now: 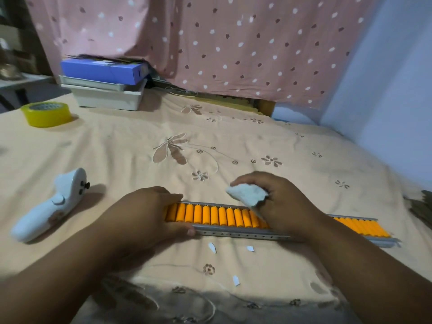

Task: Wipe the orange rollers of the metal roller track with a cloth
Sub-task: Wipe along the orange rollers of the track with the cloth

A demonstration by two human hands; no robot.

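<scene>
The metal roller track (245,232) lies flat on the bedsheet (233,148), running from 9 o'clock toward 3 o'clock directly in front of the person. The left hand (149,213) is closed around the track's 9 o'clock end, thumb on the near rail and fingers over the far rail, holding it steady. The right hand (280,204) is curled shut on a bunched white cloth (247,195) and presses it onto the orange rollers (210,215) near mid-track; the rollers beneath that hand are hidden. Probable faults from this position: the rollers may spin under the cloth, so dirt is pushed round rather than lifted; the soft sheet gives under pressure, so the free 3 o'clock end of the track may lift or slide if the left hand slackens; loose cloth may catch between adjacent rollers. Small white scraps (212,247) lie on the sheet at 6 o'clock of the track. A white game controller (51,204) lies at 9 o'clock, a roll of yellow tape (46,114) at 10 o'clock, stacked boxes (105,87) at 11 o'clock. A pink spotted curtain (233,43) hangs at 12 o'clock.
</scene>
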